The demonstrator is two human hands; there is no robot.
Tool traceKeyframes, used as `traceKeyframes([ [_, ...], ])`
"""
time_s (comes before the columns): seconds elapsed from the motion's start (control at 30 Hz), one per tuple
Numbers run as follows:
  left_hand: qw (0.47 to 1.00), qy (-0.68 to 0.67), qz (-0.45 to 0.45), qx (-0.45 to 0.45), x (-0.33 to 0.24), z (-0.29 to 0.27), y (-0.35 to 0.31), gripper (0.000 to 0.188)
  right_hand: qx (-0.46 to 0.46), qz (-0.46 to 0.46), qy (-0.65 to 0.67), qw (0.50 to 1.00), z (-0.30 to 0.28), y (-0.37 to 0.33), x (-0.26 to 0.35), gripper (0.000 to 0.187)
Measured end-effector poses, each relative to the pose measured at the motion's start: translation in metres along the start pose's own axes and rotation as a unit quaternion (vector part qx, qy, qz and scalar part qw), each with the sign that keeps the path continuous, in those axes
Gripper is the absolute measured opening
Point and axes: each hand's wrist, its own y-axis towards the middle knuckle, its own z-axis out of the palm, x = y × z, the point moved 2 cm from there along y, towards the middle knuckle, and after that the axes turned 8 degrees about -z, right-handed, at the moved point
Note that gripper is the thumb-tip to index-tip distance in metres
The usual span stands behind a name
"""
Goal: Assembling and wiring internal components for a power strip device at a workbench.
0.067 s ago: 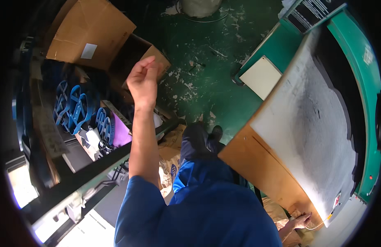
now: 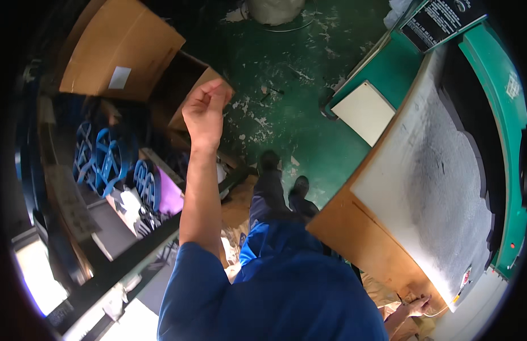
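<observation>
My left hand (image 2: 205,116) is raised in front of me with its arm stretched forward. Its fingers curl in toward the thumb, and I see nothing in them. Behind it stands an open cardboard box (image 2: 124,48). Far down at the right, my right hand (image 2: 416,307) is by the near corner of a wooden-edged table (image 2: 383,244). Its fingers look closed and small in view; a thin pale strip or cord (image 2: 438,312) runs beside them. What those fingers hold, if anything, I cannot make out.
Blue strap-like pieces (image 2: 110,159) and a purple sheet (image 2: 170,192) fill a shelf at my left. At right, a grey worn surface (image 2: 434,170) covers the table beside a green machine frame (image 2: 505,113). A pale board (image 2: 364,112) and a rounded container (image 2: 275,10) lie ahead.
My left hand has shifted slightly right and down in view. Both feet now show more clearly on the green floor. The right hand looks nearly unchanged.
</observation>
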Motion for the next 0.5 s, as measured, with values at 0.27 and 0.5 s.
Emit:
traceKeyframes([
  [0.27,0.979,0.094,-0.182,0.025,0.108,-0.026,0.164,0.02,0.006,0.0,0.009,1.0,0.033,-0.039,0.08,0.032],
  [0.5,0.954,0.076,-0.288,0.042,0.17,-0.071,0.231,0.022,0.057,-0.08,-0.077,0.992,0.057,-0.119,0.233,0.034],
])
